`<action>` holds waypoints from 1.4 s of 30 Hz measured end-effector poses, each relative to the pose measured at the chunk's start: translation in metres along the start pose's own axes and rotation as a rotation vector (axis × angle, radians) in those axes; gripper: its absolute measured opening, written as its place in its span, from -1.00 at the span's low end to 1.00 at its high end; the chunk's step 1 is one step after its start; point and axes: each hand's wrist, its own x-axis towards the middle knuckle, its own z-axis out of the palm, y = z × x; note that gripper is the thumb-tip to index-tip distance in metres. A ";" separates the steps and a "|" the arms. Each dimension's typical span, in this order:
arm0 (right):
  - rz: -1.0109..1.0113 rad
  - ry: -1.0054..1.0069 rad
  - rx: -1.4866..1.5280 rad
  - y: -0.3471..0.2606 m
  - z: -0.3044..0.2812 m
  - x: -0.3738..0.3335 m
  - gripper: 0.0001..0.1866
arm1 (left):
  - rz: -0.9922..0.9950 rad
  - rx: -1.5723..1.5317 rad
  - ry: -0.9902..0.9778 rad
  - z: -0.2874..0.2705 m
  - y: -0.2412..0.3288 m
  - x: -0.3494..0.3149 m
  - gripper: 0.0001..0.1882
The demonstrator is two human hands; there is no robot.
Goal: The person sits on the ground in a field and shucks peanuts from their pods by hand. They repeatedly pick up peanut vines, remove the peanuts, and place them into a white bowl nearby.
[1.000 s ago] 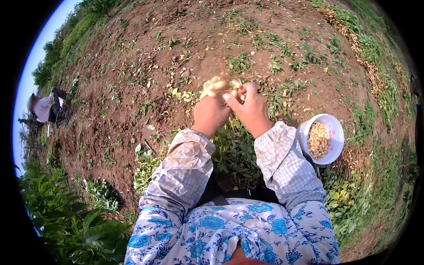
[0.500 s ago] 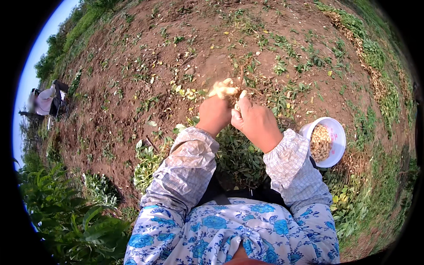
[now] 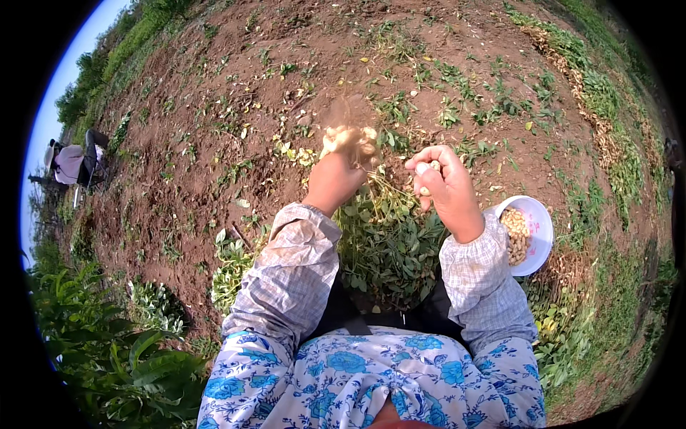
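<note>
My left hand (image 3: 331, 180) is closed round the stems of a peanut plant (image 3: 389, 250). A cluster of pale pods (image 3: 350, 140) sticks out past its fingers, partly smeared by motion, and the leafy part hangs down between my forearms. My right hand (image 3: 454, 196) is apart from the plant, to its right. Its fingers are curled round a few loose peanuts (image 3: 425, 191), which show between thumb and fingertips. A white bucket (image 3: 546, 239) stands beside my right wrist, tilted in view, with a heap of peanuts (image 3: 514, 232) inside.
Brown soil (image 3: 229, 107) with scattered leaves spreads ahead. A row of pulled plants (image 3: 604, 93) runs along the right. At the far left a person (image 3: 70, 163) sits low. A green bush (image 3: 128, 357) fills the lower left.
My right hand has moved away from the pods to the right, with peanuts in its fingers. My left hand has shifted slightly left with the plant, and more of its leaves show.
</note>
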 end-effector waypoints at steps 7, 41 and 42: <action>-0.019 0.104 -0.096 0.029 0.002 0.026 -0.55 | 0.239 -0.016 0.127 0.024 -0.001 -0.004 -0.43; -0.496 0.148 -1.131 0.012 0.025 0.010 -0.81 | 0.206 -0.020 0.090 0.031 -0.013 0.000 -0.60; -0.524 0.158 -1.104 0.010 0.024 0.004 -0.83 | 0.244 -0.015 0.137 0.035 -0.018 0.001 -0.58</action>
